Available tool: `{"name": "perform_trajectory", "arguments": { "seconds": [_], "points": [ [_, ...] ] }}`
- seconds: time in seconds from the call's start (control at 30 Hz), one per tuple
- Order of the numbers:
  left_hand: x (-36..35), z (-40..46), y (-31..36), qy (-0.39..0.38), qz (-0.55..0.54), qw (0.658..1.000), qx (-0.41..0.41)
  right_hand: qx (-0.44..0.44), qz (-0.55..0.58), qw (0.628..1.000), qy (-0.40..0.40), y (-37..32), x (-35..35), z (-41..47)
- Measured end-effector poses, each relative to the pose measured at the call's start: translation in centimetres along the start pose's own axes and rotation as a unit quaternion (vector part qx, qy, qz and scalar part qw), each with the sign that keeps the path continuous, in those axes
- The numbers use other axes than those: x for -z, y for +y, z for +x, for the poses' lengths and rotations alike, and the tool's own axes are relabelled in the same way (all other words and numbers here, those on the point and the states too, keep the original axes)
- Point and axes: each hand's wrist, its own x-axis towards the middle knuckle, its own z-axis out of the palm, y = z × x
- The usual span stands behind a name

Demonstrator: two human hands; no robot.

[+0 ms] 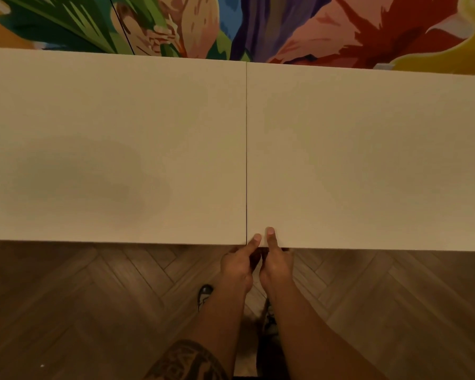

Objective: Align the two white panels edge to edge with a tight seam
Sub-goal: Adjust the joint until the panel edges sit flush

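Observation:
Two white panels lie side by side, the left panel (pixel 115 144) and the right panel (pixel 368 154). A thin dark seam (pixel 246 149) runs straight between them from the far edge to the near edge. My left hand (pixel 237 266) and my right hand (pixel 276 266) meet at the near edge just right of the seam. Both thumbs rest on top of the right panel's near corner, while the fingers curl under the edge and are hidden. Each hand pinches the panel edge.
A wall with a bright floral mural (pixel 231 26) stands right behind the panels' far edge. Herringbone wood floor (pixel 93 297) lies below the near edge. A shoe (pixel 205 294) shows on the floor beneath my left wrist.

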Motion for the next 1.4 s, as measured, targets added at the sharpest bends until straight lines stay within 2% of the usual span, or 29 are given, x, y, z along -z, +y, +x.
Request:
{"name": "perform_trajectory", "arguments": {
  "seconds": [0.27,0.43,0.77,1.07,1.2,1.33,1.4],
  "points": [
    [0.3,0.6,0.7,-0.014,0.023,1.000,-0.010,-0.025,-0.019,0.999,0.009,0.5,-0.7,0.1],
    [1.1,1.3,0.4,-0.020,0.080,0.996,-0.040,-0.046,-0.035,0.998,0.002,0.5,-1.0,0.3],
    [1.0,0.7,0.1,0.066,0.193,0.975,-0.092,-0.052,-0.048,0.997,0.014,0.2,-1.7,0.6],
    [0.3,0.2,-0.6,0.123,0.188,0.969,-0.102,-0.058,-0.049,0.996,0.042,-0.7,-3.1,-0.2],
    [0.4,0.5,-0.5,0.109,0.176,0.974,-0.096,-0.050,-0.078,0.996,0.021,-0.9,-2.5,-0.5],
    [0.7,-0.1,-0.2,0.053,0.081,0.992,-0.084,-0.037,-0.056,0.998,-0.010,-0.8,-1.7,-1.0],
    [1.1,-0.3,0.2,0.056,0.020,0.995,-0.083,-0.029,-0.014,0.999,-0.024,-0.6,-1.4,-1.1]
  ]
}}
